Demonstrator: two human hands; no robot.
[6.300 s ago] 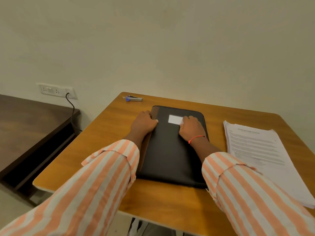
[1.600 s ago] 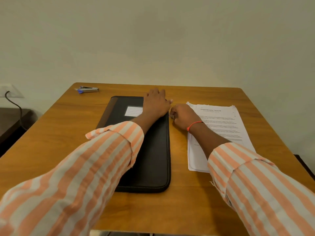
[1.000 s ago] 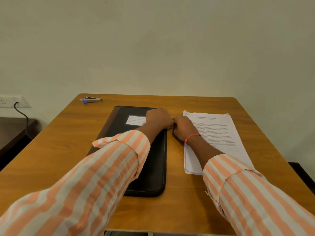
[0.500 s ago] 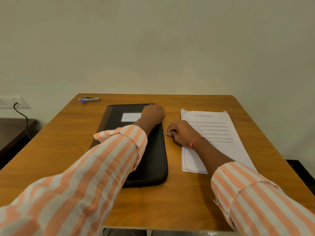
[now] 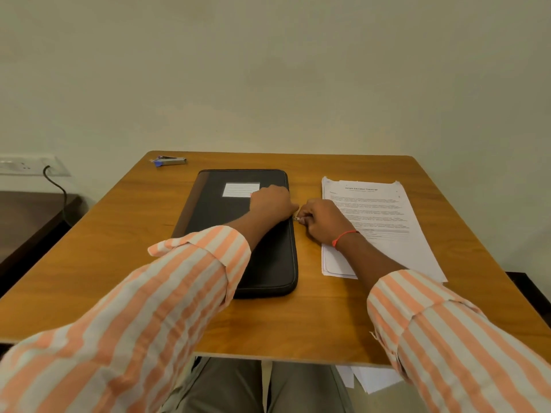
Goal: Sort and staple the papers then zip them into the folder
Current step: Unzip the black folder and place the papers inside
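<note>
Black folder [image 5: 238,231] pinned flat at table [image 5: 119,263] centre by fisted left hand [image 5: 272,202] to resist right hand [image 5: 323,220] pinching zipper pull [image 5: 296,218] at its 3 o'clock edge; papers [image 5: 378,222] unstapled further toward 3 o'clock, stapler [image 5: 170,161] at 11 o'clock.

Head-worn camera looks down over the table [image 5: 125,251].

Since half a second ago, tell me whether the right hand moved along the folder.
Yes. The right hand, pinching the zipper pull, slid nearer along the folder edge, away from its label.
</note>
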